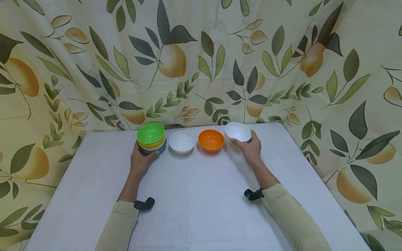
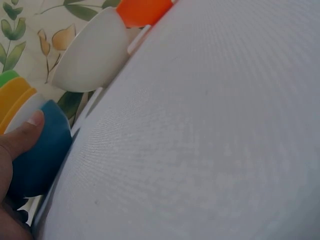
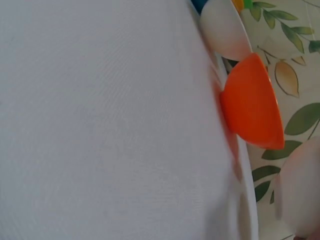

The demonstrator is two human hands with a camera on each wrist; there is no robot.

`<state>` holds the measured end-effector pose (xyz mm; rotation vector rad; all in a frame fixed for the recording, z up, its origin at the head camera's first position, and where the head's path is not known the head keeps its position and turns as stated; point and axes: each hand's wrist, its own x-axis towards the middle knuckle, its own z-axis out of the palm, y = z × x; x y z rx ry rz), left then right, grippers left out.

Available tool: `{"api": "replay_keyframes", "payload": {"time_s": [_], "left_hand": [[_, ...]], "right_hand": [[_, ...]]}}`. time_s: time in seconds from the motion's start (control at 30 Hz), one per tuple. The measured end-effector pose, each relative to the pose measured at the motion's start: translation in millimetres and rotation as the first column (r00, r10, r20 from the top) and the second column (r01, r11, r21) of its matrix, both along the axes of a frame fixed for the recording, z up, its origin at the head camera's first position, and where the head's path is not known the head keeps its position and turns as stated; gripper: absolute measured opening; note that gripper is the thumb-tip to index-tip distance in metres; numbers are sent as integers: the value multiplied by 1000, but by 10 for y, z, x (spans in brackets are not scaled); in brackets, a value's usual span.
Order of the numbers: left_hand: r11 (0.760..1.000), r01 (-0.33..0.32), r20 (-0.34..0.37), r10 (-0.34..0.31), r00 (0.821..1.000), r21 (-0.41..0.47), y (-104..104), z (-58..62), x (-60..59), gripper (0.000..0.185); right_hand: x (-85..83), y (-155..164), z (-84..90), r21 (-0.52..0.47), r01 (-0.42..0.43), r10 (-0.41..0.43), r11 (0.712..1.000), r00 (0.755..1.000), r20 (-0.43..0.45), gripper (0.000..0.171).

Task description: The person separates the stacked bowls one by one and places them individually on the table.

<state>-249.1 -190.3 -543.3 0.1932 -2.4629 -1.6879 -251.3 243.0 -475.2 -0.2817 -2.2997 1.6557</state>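
Note:
My left hand (image 1: pixel 140 162) grips a stack of nested bowls at the back left of the table. A green bowl (image 1: pixel 151 133) tops it, with yellow and white ones below and a blue bowl (image 2: pixel 42 155) at the bottom. In the left wrist view the thumb lies along the blue bowl's side. At the right, my right hand (image 1: pixel 252 148) holds a white bowl (image 1: pixel 237 132) by its side; it appears raised off the table. Between the hands stand another white bowl (image 1: pixel 182 142) and an orange bowl (image 1: pixel 211 140), both upright.
A white cloth covers the table (image 1: pixel 194 202). Behind its back edge hangs a curtain (image 1: pixel 188 94) printed with fruit and leaves, which also runs along both sides. Dark wrist cameras sit at both sleeve cuffs.

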Motion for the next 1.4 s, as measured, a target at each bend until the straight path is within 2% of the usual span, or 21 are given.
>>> {"api": "replay_keyframes", "payload": {"time_s": [0.47,0.7,1.2,1.4], "left_hand": [[1000,5,13,-5,1000,-5,-4,31,8,115],[1000,-3,21,4,1000,-10,-2,18,7,115],[1000,-8,27,9,1000,-12,5,6,-5,116],[1000,-11,6,11,1000,-13,11,26,11,115]], "right_hand": [[-31,96,-238,60,42,-45,997,998,51,86],[-5,131,-325,78,30,-37,996,996,86,88],[47,134,-314,103,15,-23,995,997,74,88],[58,134,-316,109,16,-24,994,997,71,89]]}}
